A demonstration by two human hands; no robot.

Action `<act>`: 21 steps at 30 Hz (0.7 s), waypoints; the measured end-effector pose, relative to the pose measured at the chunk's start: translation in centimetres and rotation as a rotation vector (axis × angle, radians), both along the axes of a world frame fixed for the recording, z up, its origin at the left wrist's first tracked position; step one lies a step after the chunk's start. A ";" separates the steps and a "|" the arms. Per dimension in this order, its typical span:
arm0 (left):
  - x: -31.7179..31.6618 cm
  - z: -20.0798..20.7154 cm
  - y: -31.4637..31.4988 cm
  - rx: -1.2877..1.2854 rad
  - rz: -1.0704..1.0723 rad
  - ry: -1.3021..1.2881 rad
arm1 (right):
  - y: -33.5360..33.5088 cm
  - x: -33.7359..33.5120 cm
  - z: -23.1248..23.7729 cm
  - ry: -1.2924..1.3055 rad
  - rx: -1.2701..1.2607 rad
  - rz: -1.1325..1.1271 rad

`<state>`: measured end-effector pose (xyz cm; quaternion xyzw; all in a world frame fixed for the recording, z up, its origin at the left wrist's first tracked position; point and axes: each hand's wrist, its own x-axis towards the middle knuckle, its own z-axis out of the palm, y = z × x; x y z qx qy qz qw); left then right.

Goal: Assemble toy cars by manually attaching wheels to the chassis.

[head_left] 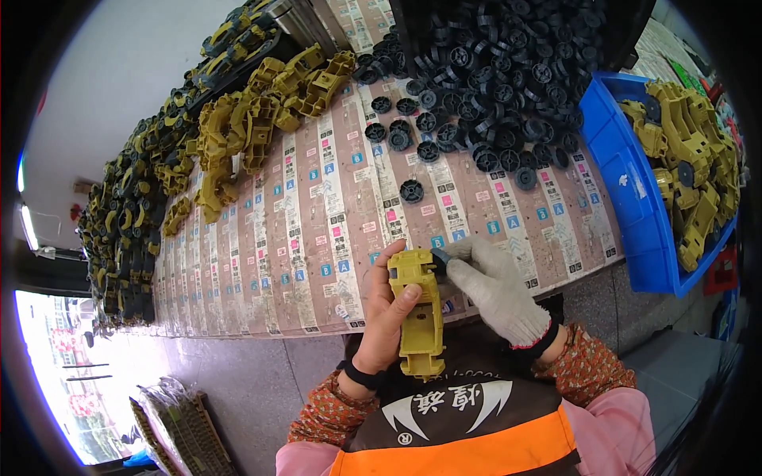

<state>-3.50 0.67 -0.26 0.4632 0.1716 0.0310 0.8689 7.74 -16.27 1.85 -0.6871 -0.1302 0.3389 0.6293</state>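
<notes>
My bare left hand (pixel 381 321) is wrapped round a yellow plastic toy truck body (pixel 421 332), its thumb pressed on the top. The truck body is held lengthwise just over the table's near edge. My right hand (pixel 498 292), in a white knitted glove, pinches a black toy wheel (pixel 439 261) against the right side of the truck body's far end. Gloved fingers cover part of that wheel. Beyond my hands, a single loose black wheel (pixel 411 190) lies on the table.
A big heap of black wheels (pixel 508 87) spreads over the far table (pixel 294 262). At the right stands a blue bin (pixel 635 186) of yellow truck bodies. More yellow bodies (pixel 230 127) lie at the far left, beside stacked trucks with wheels (pixel 127 206). A metal cylinder (pixel 302 24) stands behind.
</notes>
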 end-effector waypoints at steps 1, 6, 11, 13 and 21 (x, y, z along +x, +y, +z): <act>0.1 -0.1 -0.1 0.062 0.002 -0.008 | 0.1 -0.2 -0.3 0.003 -0.001 0.000; 0.1 -1.2 -0.9 0.408 0.013 -0.104 | 0.4 -1.8 -1.6 -0.647 0.038 -0.039; -0.1 -1.2 -0.3 0.476 -0.162 -0.166 | 0.3 -1.3 -0.5 -0.783 -0.080 -0.017; -0.5 -1.4 0.0 0.509 -0.172 -0.167 | 0.7 -0.6 -0.5 -0.767 -0.094 0.059; 0.0 -0.5 2.0 0.216 0.012 -0.029 | 4.9 7.3 -1.7 -0.854 -0.206 0.256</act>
